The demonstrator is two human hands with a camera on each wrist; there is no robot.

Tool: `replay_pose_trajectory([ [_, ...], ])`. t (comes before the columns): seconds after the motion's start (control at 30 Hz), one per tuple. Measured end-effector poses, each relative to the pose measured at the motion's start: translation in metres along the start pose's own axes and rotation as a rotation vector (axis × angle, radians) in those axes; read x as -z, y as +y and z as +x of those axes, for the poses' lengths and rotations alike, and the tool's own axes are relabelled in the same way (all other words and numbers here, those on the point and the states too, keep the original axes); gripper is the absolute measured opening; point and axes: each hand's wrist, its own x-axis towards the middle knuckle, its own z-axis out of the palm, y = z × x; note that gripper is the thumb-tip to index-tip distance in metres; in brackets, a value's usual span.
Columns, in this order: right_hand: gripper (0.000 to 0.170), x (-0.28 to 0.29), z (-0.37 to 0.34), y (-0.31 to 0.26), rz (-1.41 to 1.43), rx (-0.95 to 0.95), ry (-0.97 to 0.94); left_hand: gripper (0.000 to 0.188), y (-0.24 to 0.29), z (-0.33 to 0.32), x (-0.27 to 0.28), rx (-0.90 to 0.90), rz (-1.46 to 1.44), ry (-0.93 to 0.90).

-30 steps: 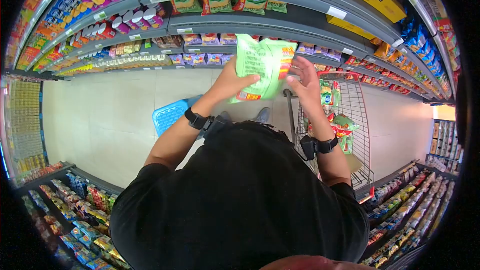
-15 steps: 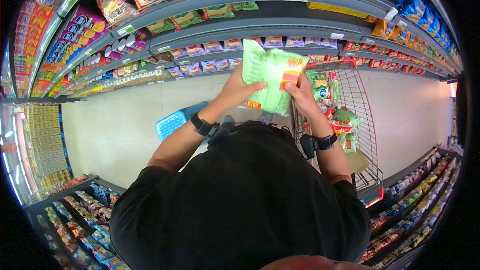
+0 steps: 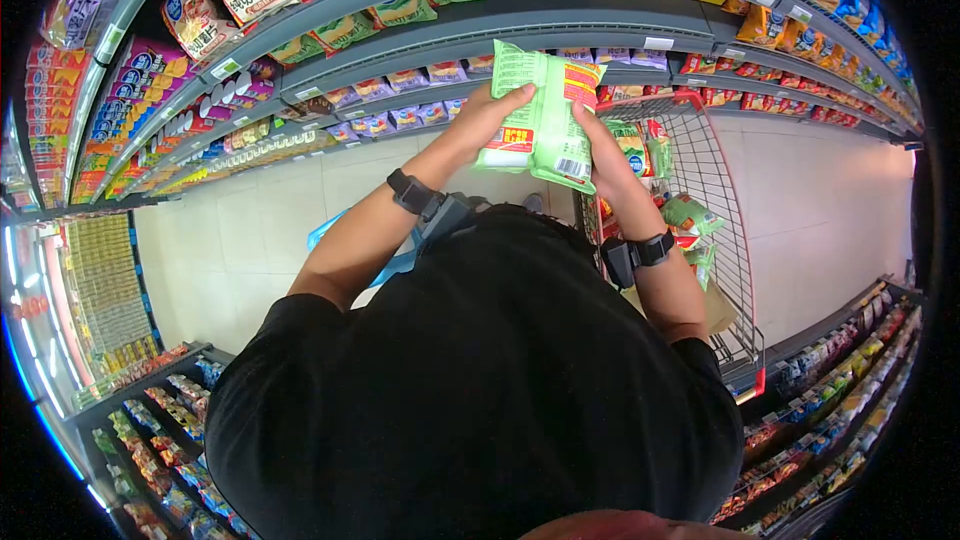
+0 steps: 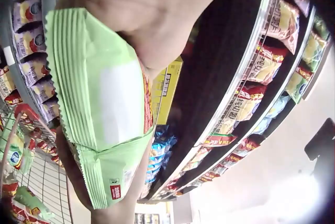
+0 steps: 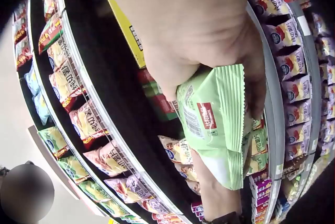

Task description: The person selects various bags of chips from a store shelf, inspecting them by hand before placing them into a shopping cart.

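Observation:
A light green bag of potato chips (image 3: pixel 545 125) is held up between both hands in front of the shelves, its printed back and barcode facing the head camera. On its left edge my left hand (image 3: pixel 487 120) grips it, thumb laid over the front. My right hand (image 3: pixel 607 155) holds the right edge with its thumb along that side; most of its fingers are hidden behind the bag. In the left wrist view the crimped end of the chip bag (image 4: pixel 73 77) shows below the palm. The right wrist view has the bag's other end (image 5: pixel 214 119) tucked between thumb and fingers.
A wire shopping cart (image 3: pixel 722 175) with a red rim stands to the right, holding several green and red bags (image 3: pixel 690 215). On the floor at left is a blue plastic stool (image 3: pixel 400 262), partly behind the left arm. Shelves of chip bags (image 3: pixel 405 10) run across the front.
The right hand, at first loose beside the bag, has taken hold of its right side. The bag has risen slightly and turned more squarely to the head camera, which has itself shifted.

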Motion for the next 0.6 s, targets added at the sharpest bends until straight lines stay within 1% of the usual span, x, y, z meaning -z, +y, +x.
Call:
replay_pose_trajectory([
  [0.07, 0.052, 0.008, 0.005, 0.001, -0.026, 0.038, 0.025, 0.045, 0.003, 0.005, -0.002, 0.009, -0.013, -0.002],
  [0.1, 0.053, 0.011, 0.008, 0.000, -0.039, 0.058, 0.039, 0.045, 0.001, 0.010, -0.002, -0.031, -0.003, 0.042],
  [0.17, 0.053, 0.012, 0.015, -0.001, -0.121, 0.130, 0.131, 0.046, -0.011, 0.018, -0.001, -0.107, 0.013, 0.134],
  [0.2, 0.054, 0.012, 0.018, 0.000, -0.163, 0.161, 0.178, 0.048, -0.016, 0.022, 0.002, -0.101, 0.054, 0.216],
  [0.3, 0.056, 0.028, 0.047, 0.011, -0.274, 0.288, 0.306, 0.053, -0.037, 0.039, 0.025, -0.434, 0.523, 0.360],
  [0.33, 0.056, 0.026, 0.052, 0.012, -0.321, 0.313, 0.300, 0.058, -0.028, 0.038, 0.025, -0.376, 0.462, 0.205],
  [0.4, 0.055, 0.018, 0.063, 0.020, -0.415, 0.359, 0.288, 0.060, -0.035, 0.045, 0.029, -0.386, 0.531, 0.241],
  [0.43, 0.055, 0.009, 0.066, 0.020, -0.488, 0.389, 0.224, 0.061, -0.034, 0.047, 0.031, -0.391, 0.565, 0.258],
  [0.5, 0.055, -0.009, 0.072, 0.017, -0.630, 0.455, 0.101, 0.061, -0.025, 0.053, 0.049, -0.328, 0.443, 0.278],
  [0.53, 0.059, -0.008, 0.082, 0.019, -0.649, 0.411, -0.004, 0.061, -0.018, 0.057, 0.060, -0.301, 0.383, 0.285],
  [0.6, 0.063, -0.008, 0.100, 0.019, -0.639, 0.336, 0.080, 0.060, -0.010, 0.061, 0.088, -0.115, 0.250, 0.312],
])
